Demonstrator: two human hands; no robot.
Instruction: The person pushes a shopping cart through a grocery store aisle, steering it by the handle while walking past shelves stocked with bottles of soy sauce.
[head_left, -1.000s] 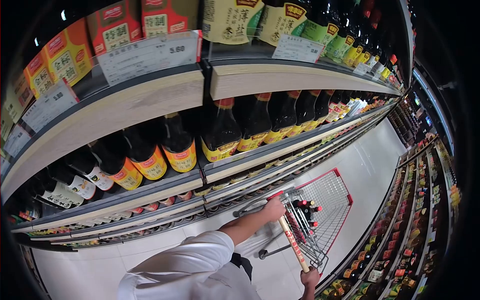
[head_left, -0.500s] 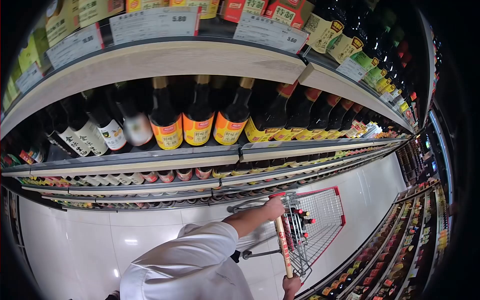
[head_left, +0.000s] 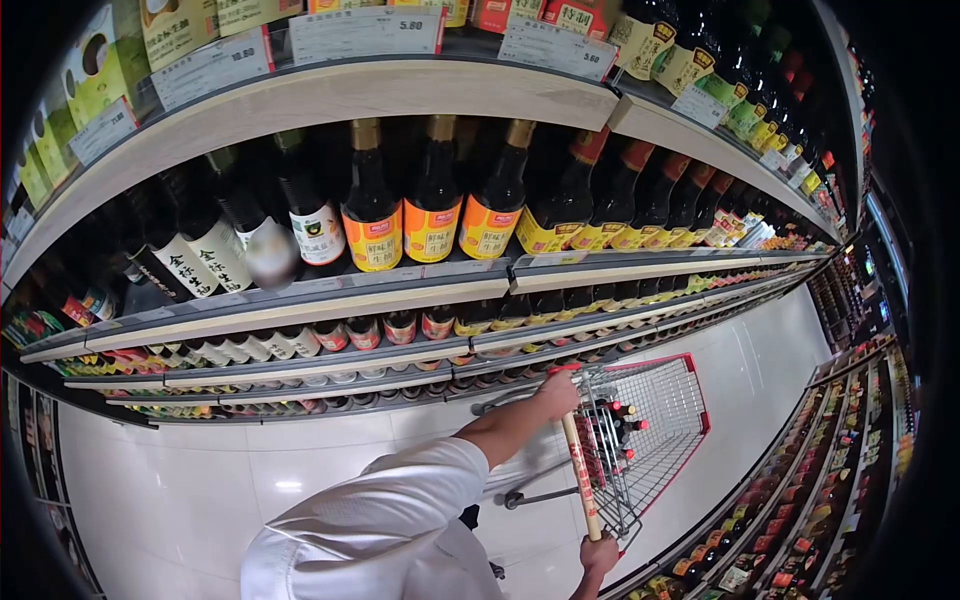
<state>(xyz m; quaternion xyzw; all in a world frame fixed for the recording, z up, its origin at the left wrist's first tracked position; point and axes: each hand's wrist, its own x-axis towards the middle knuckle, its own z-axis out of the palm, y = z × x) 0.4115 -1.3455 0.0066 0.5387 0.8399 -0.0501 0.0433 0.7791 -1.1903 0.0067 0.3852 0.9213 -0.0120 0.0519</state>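
Observation:
My left hand [head_left: 558, 395] is wrapped around the far end of the shopping cart's handle [head_left: 580, 470], close by the shelves. At the handle's other end my right hand [head_left: 600, 553] is closed on it as well. The wire shopping cart [head_left: 655, 405] has red trim along its rim. Several dark bottles with red and yellow caps [head_left: 625, 425] stand together inside the basket, near the handle.
Beside me runs a long shelf [head_left: 400, 290] of dark sauce bottles, among them orange-labelled bottles [head_left: 433, 230]. Price tags [head_left: 365, 35] line the shelf above. Another stocked shelf [head_left: 790, 480] borders the aisle opposite. Pale tiled floor [head_left: 755, 360] stretches past the cart.
The shelf bottles and price tags have shifted right in the view, and the cart sits slightly further right and higher. Both hands keep their grip on the handle.

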